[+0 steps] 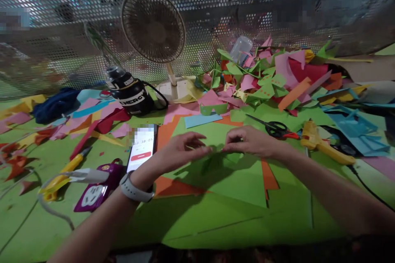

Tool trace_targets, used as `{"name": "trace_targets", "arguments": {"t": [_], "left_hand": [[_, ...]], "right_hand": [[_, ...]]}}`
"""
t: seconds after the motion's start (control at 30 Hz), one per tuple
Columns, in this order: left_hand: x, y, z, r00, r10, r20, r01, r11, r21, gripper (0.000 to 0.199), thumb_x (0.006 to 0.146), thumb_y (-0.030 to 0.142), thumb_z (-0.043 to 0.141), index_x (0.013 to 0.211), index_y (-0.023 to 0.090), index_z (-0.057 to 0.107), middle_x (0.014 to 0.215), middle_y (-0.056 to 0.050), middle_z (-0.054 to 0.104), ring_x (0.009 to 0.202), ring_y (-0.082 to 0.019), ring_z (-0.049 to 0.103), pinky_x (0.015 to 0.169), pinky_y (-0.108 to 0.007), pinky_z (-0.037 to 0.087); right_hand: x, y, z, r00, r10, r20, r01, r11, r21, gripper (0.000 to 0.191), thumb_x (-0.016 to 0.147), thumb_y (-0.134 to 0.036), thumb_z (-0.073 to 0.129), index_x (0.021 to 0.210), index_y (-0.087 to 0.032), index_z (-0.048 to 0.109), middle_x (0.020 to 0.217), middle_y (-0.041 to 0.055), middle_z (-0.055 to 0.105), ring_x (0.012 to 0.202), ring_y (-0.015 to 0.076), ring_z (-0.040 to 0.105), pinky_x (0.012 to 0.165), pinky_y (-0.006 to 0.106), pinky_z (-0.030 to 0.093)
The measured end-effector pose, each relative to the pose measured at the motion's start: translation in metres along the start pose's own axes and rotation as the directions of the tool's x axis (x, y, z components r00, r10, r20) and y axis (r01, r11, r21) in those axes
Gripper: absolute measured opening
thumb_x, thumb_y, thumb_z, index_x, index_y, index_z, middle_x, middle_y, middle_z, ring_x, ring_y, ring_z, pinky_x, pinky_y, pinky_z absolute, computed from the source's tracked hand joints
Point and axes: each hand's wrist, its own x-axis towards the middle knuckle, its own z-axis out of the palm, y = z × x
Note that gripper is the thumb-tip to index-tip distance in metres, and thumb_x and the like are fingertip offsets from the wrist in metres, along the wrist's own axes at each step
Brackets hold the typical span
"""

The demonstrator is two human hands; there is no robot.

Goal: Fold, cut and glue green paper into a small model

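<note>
Both hands are over a stack of green paper [240, 181] with orange sheets [179, 188] showing at its edges. My left hand [185, 150], with a pale watch on its wrist, has its fingers apart and holds nothing that I can make out. Close to its fingertips, my right hand [242, 141] is closed in a pinch at a tiny thing too small to name. A light blue paper strip [203, 120] lies just beyond the hands. Below the fingers, a green shape in shadow is hard to tell from the sheets.
Black scissors [274, 128] and a yellow glue gun [324, 144] lie right. Left are a lit phone [143, 148], a purple case [100, 185] and a yellow cutter [66, 170]. A black bottle [131, 92], fan [153, 25] and heaped paper scraps [262, 78] stand behind.
</note>
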Motion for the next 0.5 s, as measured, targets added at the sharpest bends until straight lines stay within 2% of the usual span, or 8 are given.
{"name": "trace_targets", "arguments": {"t": [0.03, 0.07, 0.1, 0.17, 0.23, 0.27, 0.37, 0.5], "left_hand": [[0.001, 0.001, 0.004, 0.987, -0.034, 0.157, 0.032, 0.999, 0.013, 0.035, 0.076, 0.044, 0.074, 0.101, 0.019, 0.071, 0.092, -0.007, 0.075, 0.083, -0.022, 0.067, 0.075, -0.033, 0.051], [0.003, 0.0, 0.009, 0.966, -0.052, 0.252, 0.053, 0.999, 0.002, 0.031, 0.076, 0.044, 0.073, 0.095, 0.019, 0.072, 0.086, -0.006, 0.074, 0.076, -0.02, 0.066, 0.07, -0.03, 0.049], [0.004, -0.001, 0.014, 0.952, -0.07, 0.297, 0.079, 0.997, -0.016, 0.028, 0.076, 0.044, 0.073, 0.088, 0.019, 0.073, 0.079, -0.003, 0.073, 0.068, -0.017, 0.063, 0.064, -0.028, 0.047], [0.008, -0.005, 0.022, 0.953, -0.124, 0.276, 0.152, 0.985, -0.081, 0.026, 0.073, 0.043, 0.076, 0.074, 0.018, 0.07, 0.065, 0.001, 0.067, 0.055, -0.012, 0.054, 0.054, -0.023, 0.04], [0.01, -0.011, 0.024, 0.953, -0.22, 0.208, 0.259, 0.948, -0.184, 0.03, 0.067, 0.043, 0.08, 0.067, 0.017, 0.065, 0.056, 0.004, 0.06, 0.048, -0.009, 0.047, 0.048, -0.021, 0.034], [0.01, -0.014, 0.024, 0.945, -0.268, 0.188, 0.309, 0.919, -0.246, 0.031, 0.064, 0.043, 0.082, 0.066, 0.018, 0.064, 0.054, 0.004, 0.058, 0.046, -0.008, 0.046, 0.046, -0.02, 0.032], [0.009, -0.021, 0.022, 0.915, -0.357, 0.186, 0.403, 0.824, -0.398, 0.033, 0.061, 0.043, 0.085, 0.066, 0.018, 0.063, 0.053, 0.004, 0.058, 0.044, -0.008, 0.046, 0.043, -0.02, 0.033], [0.007, -0.023, 0.028, 0.905, -0.384, 0.184, 0.424, 0.772, -0.474, 0.03, 0.06, 0.038, 0.086, 0.068, 0.017, 0.065, 0.057, 0.002, 0.062, 0.045, -0.008, 0.05, 0.046, -0.019, 0.037]], "right_hand": [[0.001, -0.001, 0.002, 0.999, -0.034, 0.01, 0.034, 0.999, -0.035, 0.023, 0.086, -0.035, 0.066, 0.072, -0.017, 0.068, 0.066, -0.002, 0.06, 0.063, 0.0121, 0.052, 0.057, 0.023, 0.036], [0.002, -0.001, 0.003, 0.998, -0.068, 0.014, 0.068, 0.995, -0.074, 0.022, 0.087, -0.033, 0.066, 0.072, -0.017, 0.069, 0.067, -0.0012, 0.062, 0.065, 0.0127, 0.054, 0.059, 0.024, 0.037], [0.002, -0.002, 0.005, 0.995, -0.102, -0.002, 0.101, 0.987, -0.122, 0.02, 0.088, -0.031, 0.066, 0.075, -0.017, 0.07, 0.071, 0.0001, 0.064, 0.068, 0.0138, 0.057, 0.061, 0.025, 0.039], [-0.001, -0.002, 0.007, 0.979, -0.181, -0.095, 0.153, 0.956, -0.249, 0.016, 0.089, -0.029, 0.064, 0.088, -0.016, 0.072, 0.085, 0.0051, 0.069, 0.081, 0.0181, 0.062, 0.07, 0.029, 0.044], [-0.007, -0.002, 0.009, 0.94, -0.292, -0.174, 0.205, 0.896, -0.395, 0.022, 0.091, -0.027, 0.062, 0.107, -0.015, 0.07, 0.102, 0.0105, 0.068, 0.096, 0.0229, 0.061, 0.081, 0.036, 0.047], [-0.011, -0.002, 0.01, 0.919, -0.355, -0.174, 0.241, 0.853, -0.463, 0.027, 0.09, -0.025, 0.062, 0.115, -0.015, 0.067, 0.109, 0.0122, 0.067, 0.102, 0.0247, 0.06, 0.086, 0.039, 0.047], [-0.022, 0.002, 0.02, 0.856, -0.513, -0.062, 0.366, 0.687, -0.627, 0.034, 0.089, -0.017, 0.06, 0.122, -0.015, 0.062, 0.116, 0.0135, 0.064, 0.108, 0.0261, 0.056, 0.092, 0.044, 0.045], [-0.027, 0.012, 0.038, 0.767, -0.642, 0.016, 0.437, 0.504, -0.745, 0.025, 0.092, -0.007, 0.052, 0.11, -0.015, 0.067, 0.101, 0.0113, 0.069, 0.094, 0.0224, 0.058, 0.082, 0.039, 0.047]]}}
